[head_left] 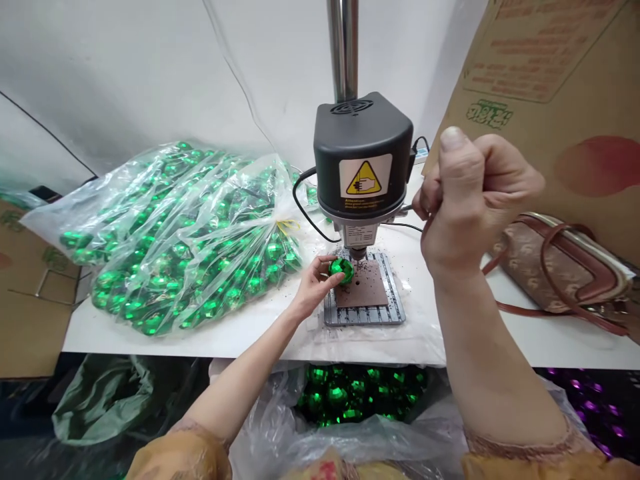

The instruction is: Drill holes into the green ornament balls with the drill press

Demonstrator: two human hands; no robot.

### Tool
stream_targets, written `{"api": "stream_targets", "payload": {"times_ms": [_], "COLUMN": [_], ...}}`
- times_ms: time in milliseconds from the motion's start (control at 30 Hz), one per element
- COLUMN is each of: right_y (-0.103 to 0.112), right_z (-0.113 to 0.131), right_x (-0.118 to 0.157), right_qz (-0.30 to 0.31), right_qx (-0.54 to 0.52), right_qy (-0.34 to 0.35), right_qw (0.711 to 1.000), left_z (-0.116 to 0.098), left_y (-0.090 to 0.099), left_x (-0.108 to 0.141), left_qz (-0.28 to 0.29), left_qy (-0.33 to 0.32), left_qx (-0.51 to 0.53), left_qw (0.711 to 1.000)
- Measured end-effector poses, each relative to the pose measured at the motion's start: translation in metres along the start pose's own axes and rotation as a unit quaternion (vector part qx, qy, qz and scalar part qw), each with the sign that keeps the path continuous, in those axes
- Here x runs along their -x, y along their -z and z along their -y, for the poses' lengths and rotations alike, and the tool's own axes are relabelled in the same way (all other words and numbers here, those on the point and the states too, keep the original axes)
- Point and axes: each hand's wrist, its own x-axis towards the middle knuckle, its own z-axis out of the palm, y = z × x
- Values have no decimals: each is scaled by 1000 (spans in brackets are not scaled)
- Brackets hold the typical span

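Between the fingers and thumb of my left hand (pixel 319 281) is a shiny green faceted ball (pixel 341 271), beside the chuck (pixel 358 253) of a black drill press (pixel 364 157). A brown square board (pixel 367 293) lies on the press's slotted grey base (pixel 395 315), with dark crumbs scattered around. My right hand (pixel 467 200) is raised at the machine's right side, its fingers curled round what looks like the feed lever (pixel 406 211); most of the grip is hidden.
Clear bags of green balls (pixel 200 240) lie on the white table (pixel 280 333) at left. Below its front edge sits an open bag of green balls (pixel 360 393). A brown handbag (pixel 560 267) and large carton (pixel 550 113) stand at right.
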Motion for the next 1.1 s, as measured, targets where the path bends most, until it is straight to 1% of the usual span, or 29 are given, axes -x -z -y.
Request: {"api": "stream_targets", "payload": {"times_ms": [233,333,467,533,633,700,800,867,1000,1100], "right_y": [5,6,7,8,9,9,10,11,15,19], "right_z": [-6,-5,-5,-6,-7,-6,-5,-4,-8,-13], "right_x": [-1,0,1,1,1,2,8,13,26,32], "right_qz": [19,22,42,47,51,51,32,17,-5,-5], "right_qx": [32,51,91,99,106,104,73,47,-7,-11], "right_qy": [14,6,30,43,57,53,34,33,82,99], "right_qw": [999,998,995,993,991,992,996,998,997,995], "left_z": [13,15,20,24,30,32,32,32,32,34], "left_y": [-8,-11,-15,-18,-22,-22,-22,-22,-22,-22], "left_x": [-7,-8,-6,-4,-1,0,0,0,0,0], "left_qz": [18,11,1,2,25,33,36,37,40,43], "left_qy": [-50,-82,-122,-126,-111,-100,-99,-103,-108,-113], "left_qx": [-120,-183,-248,-239,-202,-192,-194,-195,-189,-185], "left_qw": [991,980,961,963,973,976,975,975,975,975]}}
